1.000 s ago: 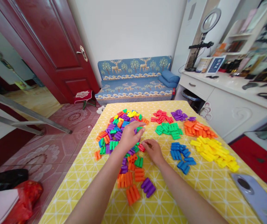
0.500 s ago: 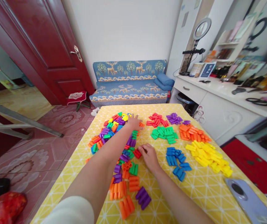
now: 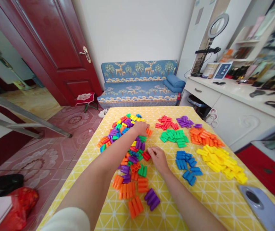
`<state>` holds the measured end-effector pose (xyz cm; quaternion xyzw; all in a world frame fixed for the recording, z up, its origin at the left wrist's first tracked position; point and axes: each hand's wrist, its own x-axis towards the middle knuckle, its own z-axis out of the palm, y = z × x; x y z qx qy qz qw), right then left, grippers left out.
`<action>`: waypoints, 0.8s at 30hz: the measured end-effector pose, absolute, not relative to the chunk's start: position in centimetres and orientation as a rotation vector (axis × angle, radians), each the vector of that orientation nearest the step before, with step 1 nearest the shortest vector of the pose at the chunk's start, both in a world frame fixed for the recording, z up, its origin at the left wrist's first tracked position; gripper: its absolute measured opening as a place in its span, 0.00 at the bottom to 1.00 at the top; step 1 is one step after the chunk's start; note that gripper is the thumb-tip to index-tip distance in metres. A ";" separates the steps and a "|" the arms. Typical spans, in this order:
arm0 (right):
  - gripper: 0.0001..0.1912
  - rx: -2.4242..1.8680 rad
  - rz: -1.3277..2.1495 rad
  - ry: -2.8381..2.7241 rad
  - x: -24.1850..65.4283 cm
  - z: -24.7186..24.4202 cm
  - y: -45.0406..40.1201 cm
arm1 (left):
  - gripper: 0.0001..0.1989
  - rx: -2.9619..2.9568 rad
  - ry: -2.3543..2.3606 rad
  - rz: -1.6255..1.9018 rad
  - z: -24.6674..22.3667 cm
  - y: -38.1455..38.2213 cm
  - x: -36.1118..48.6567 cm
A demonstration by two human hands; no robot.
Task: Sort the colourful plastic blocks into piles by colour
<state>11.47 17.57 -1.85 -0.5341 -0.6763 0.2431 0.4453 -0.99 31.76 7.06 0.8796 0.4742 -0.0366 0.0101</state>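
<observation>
Reaching across the mixed pile of plastic ribbed building blocks (image 3: 125,123), my left hand (image 3: 141,128) has its fingers curled down on an orange block (image 3: 149,132) at the pile's right edge; the fingertips are partly hidden. Nearer to me, my right hand (image 3: 158,158) pinches at a red block (image 3: 146,156) beside the pile. Loose orange blocks (image 3: 135,207) and a purple block (image 3: 152,199) lie at the near end. To the right are single-colour groups: red (image 3: 166,122), purple (image 3: 184,122), green (image 3: 174,137), orange (image 3: 206,138), blue (image 3: 187,162) and yellow (image 3: 221,162).
A yellow patterned cloth (image 3: 173,205) covers the table. A phone (image 3: 263,205) lies at its right edge. Beyond stand a blue sofa (image 3: 139,86), a small red stool (image 3: 84,98) and a white dresser (image 3: 224,106).
My left hand's fingers were spread over the pile and are now bent down at the orange block. My right hand stays by the red block. The whole view has shifted slightly.
</observation>
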 end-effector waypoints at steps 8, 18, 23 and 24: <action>0.21 -1.303 0.637 -1.639 11.5 -2.0 17.4 | 0.22 2.790 1.371 0.033 7.3 26.2 -4.2; 0.16 -1.162 0.609 -1.528 11.4 -2.7 17.4 | 0.34 2.629 1.304 0.500 4.8 17.7 -7.9; 0.22 -1.217 0.628 -1.659 11.3 -2.2 17.0 | 0.33 2.432 1.646 0.837 3.0 15.4 -8.9; 0.22 -1.217 0.617 -1.678 11.3 -2.2 16.9 | 0.31 2.383 1.697 0.865 2.8 15.3 -9.0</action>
